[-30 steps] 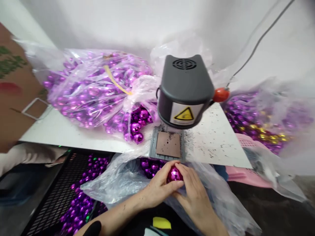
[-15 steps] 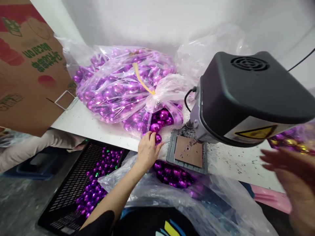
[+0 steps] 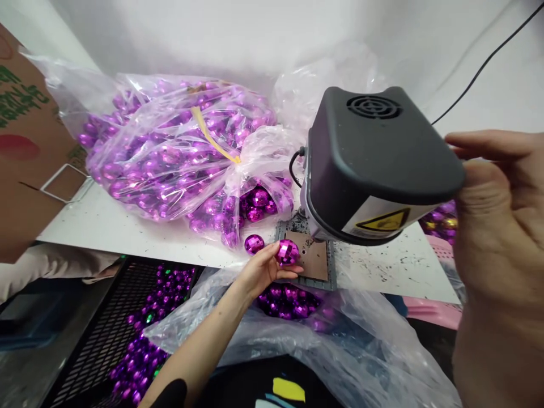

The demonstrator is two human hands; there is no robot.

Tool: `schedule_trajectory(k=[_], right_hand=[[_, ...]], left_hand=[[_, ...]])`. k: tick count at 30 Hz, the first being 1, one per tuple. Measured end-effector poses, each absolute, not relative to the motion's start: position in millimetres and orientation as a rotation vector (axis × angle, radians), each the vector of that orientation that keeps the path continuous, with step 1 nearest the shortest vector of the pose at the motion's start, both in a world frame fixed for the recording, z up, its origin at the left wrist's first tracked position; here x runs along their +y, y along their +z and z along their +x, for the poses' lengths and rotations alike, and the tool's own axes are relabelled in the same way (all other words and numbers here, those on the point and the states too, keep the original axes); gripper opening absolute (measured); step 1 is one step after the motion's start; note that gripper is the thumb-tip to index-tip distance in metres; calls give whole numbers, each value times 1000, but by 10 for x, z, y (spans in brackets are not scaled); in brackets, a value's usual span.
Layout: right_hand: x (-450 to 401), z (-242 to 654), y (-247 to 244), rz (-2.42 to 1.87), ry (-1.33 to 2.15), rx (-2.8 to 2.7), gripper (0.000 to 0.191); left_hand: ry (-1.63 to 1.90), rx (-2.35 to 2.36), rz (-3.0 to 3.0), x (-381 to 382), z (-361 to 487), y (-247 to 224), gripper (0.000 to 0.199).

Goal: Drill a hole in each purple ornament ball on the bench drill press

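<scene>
My left hand [image 3: 264, 271] holds a shiny purple faceted ball [image 3: 288, 252] between thumb and fingers, over the left edge of a brown square plate [image 3: 314, 266] with a small hole. Another purple ball [image 3: 254, 244] lies on the white table just behind my left wrist. Large and close to the camera, my right hand [image 3: 499, 209] is raised at the right side of a black-topped machine [image 3: 382, 153]. Its index finger is stretched out and nothing shows in it; I cannot tell whether it touches the machine. The machine's head overhangs the plate.
A tied clear bag [image 3: 170, 153] of purple balls fills the table's back left. An open plastic bag [image 3: 293, 340] with more balls hangs at the front edge. Lower left stands a black crate [image 3: 89, 334] of balls, beside a cardboard box [image 3: 21, 187]. Dark shavings litter the table [image 3: 391, 272].
My left hand has brought a ball from the tied bag's mouth right to the plate. My right hand has risen to the machine's side. The view has shifted right.
</scene>
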State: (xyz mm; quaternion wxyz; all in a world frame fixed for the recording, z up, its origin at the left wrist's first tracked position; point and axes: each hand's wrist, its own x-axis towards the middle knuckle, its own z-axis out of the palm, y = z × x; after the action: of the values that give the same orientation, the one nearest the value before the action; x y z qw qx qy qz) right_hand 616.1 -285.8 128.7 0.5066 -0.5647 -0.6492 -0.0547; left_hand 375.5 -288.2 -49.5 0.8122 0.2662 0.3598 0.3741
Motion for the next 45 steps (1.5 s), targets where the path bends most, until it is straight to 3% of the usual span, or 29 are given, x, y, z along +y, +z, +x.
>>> schedule_trajectory(k=[7,16,29,34,39,45], right_hand=[[-2762,6282,1162,-1369,-18,-1605,39],[-2764,6244,1111,-1288,-86,-1643,40],[-2769,6229,1081,-1287,-59,-1607,40],[-2736,6248,1100,-1331,-122,-1614,35],[-2674,6269,1159,-1376,-153,-1601,27],[-2602,6265,1215,-1403,-86,-1604,26]], left_hand=[[942,991,938,-2702,3944,-523,52],[1012,1210,1460,-2698,4062,-719,44],[1012,1164,2008,-2796,4102,-875,47],[998,1180,2013,-2764,4172,-800,51],[959,1271,1937,-2752,4277,-765,35],[861,1258,2000,-2778,4270,-767,35]])
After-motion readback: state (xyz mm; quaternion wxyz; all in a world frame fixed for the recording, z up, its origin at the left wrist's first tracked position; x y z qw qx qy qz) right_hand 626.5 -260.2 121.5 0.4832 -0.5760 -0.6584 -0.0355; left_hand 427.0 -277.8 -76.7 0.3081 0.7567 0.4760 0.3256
